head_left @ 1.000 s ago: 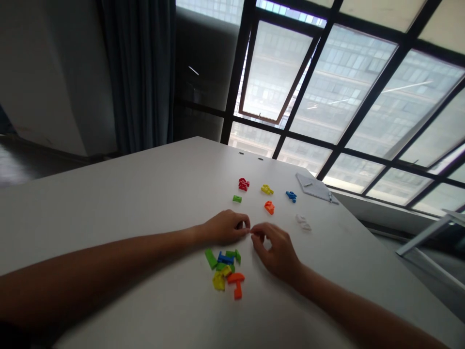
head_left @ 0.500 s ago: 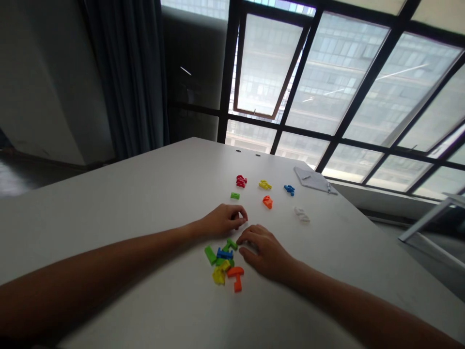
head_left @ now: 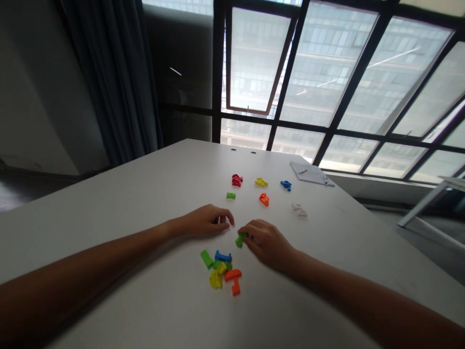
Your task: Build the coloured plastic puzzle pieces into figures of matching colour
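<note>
My right hand (head_left: 268,243) pinches a small green plastic block (head_left: 240,240) between thumb and fingers, just above the pile. To its left, my left hand (head_left: 210,220) rests over the table with fingers loosely curled and apart, and nothing shows in it. Nearer to me lies a loose pile: a green block (head_left: 207,259), a blue piece (head_left: 223,256), yellow pieces (head_left: 216,278) and an orange T-shaped piece (head_left: 234,280). Another green piece (head_left: 228,265) is partly covered by the yellow ones.
Beyond my hands, the white table (head_left: 145,194) bears red pieces (head_left: 237,180), yellow pieces (head_left: 261,182), blue pieces (head_left: 286,185), a green block (head_left: 231,196), orange pieces (head_left: 264,199) and white pieces (head_left: 299,210). A notepad (head_left: 308,173) with a pen lies at the far right edge.
My right hand has taken hold of the green block at the pile's top and moved it up and away from the pile. My left hand has shifted slightly left.
</note>
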Demonstrator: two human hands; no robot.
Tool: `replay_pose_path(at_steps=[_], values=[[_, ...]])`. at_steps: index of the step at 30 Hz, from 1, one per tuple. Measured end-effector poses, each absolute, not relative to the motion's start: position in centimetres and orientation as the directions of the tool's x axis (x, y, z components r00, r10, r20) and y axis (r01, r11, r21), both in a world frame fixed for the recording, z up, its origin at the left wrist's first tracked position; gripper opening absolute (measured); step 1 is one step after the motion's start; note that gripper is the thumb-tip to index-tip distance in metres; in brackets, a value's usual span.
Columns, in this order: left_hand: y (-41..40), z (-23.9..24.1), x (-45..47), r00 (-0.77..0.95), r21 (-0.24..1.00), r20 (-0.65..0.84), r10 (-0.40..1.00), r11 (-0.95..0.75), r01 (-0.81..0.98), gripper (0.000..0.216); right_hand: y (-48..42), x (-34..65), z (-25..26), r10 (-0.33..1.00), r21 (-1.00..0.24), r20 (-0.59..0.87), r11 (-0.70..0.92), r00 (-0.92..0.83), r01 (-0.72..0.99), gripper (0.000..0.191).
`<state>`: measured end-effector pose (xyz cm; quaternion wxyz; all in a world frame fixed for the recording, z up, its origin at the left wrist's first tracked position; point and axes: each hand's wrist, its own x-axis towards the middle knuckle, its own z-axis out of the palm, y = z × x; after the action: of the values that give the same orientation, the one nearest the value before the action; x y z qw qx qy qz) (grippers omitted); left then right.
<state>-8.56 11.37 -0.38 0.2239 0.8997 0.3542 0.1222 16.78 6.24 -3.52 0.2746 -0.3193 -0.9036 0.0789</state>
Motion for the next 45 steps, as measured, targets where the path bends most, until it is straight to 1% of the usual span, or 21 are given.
replay_pose_path(at_steps=[4, 7, 9, 13, 16, 19, 24, 31, 34, 37, 40, 43, 45], values=[[10.4, -1.2, -8.9, 0.705, 0.497, 0.081, 0.704, -0.642, 0.584, 0.033, 6.8, 16.7, -3.9, 0.718, -0.442, 0.512, 0.69, -0.471, 0.573, 0.013], [9.9, -1.7, -8.8, 0.69, 0.528, 0.1, 0.717, -0.626, 0.574, 0.04, 6.5, 16.0, -4.0, 0.72, -0.489, 0.542, 0.69, -0.434, 0.533, 0.012], [9.6, -1.9, -8.5, 0.691, 0.543, 0.133, 0.711, -0.635, 0.549, 0.042, 6.2, 15.6, -4.2, 0.702, -0.501, 0.561, 0.71, -0.439, 0.495, 0.014], [9.0, -2.1, -7.9, 0.678, 0.534, 0.202, 0.707, -0.66, 0.529, 0.036, 5.9, 15.4, -4.2, 0.662, -0.477, 0.594, 0.748, -0.458, 0.462, 0.016], [8.8, -2.0, -7.9, 0.667, 0.512, 0.234, 0.708, -0.673, 0.534, 0.032, 6.0, 15.5, -4.1, 0.652, -0.476, 0.606, 0.756, -0.457, 0.448, 0.009], [8.7, -1.9, -7.9, 0.688, 0.468, 0.236, 0.686, -0.701, 0.538, 0.032, 6.1, 15.5, -4.1, 0.649, -0.481, 0.611, 0.759, -0.453, 0.439, 0.004], [8.5, -1.9, -8.0, 0.705, 0.409, 0.249, 0.663, -0.733, 0.544, 0.032, 6.2, 15.5, -4.4, 0.634, -0.464, 0.618, 0.772, -0.465, 0.436, 0.01], [8.3, -1.8, -8.1, 0.696, 0.363, 0.294, 0.655, -0.75, 0.553, 0.033, 5.9, 15.4, -4.1, 0.614, -0.447, 0.676, 0.782, -0.409, 0.435, 0.026], [8.2, -1.7, -8.2, 0.69, 0.322, 0.322, 0.648, -0.761, 0.564, 0.034, 5.7, 15.4, -3.9, 0.626, -0.477, 0.679, 0.773, -0.383, 0.418, 0.03], [8.4, -1.6, -8.4, 0.686, 0.254, 0.337, 0.645, -0.764, 0.594, 0.035, 5.7, 15.4, -3.9, 0.646, -0.502, 0.677, 0.756, -0.353, 0.42, 0.034], [9.3, -1.6, -8.7, 0.62, 0.177, 0.359, 0.697, -0.703, 0.689, 0.035, 5.8, 15.4, -4.0, 0.647, -0.477, 0.68, 0.747, -0.345, 0.463, 0.033], [10.9, -1.7, -9.1, 0.486, 0.134, 0.349, 0.801, -0.556, 0.821, 0.034, 5.9, 15.4, -3.9, 0.648, -0.437, 0.645, 0.748, -0.406, 0.5, 0.025], [12.0, -1.9, -9.4, 0.389, 0.135, 0.326, 0.862, -0.449, 0.883, 0.033, 5.9, 15.3, -3.9, 0.646, -0.414, 0.605, 0.755, -0.466, 0.509, 0.02]])
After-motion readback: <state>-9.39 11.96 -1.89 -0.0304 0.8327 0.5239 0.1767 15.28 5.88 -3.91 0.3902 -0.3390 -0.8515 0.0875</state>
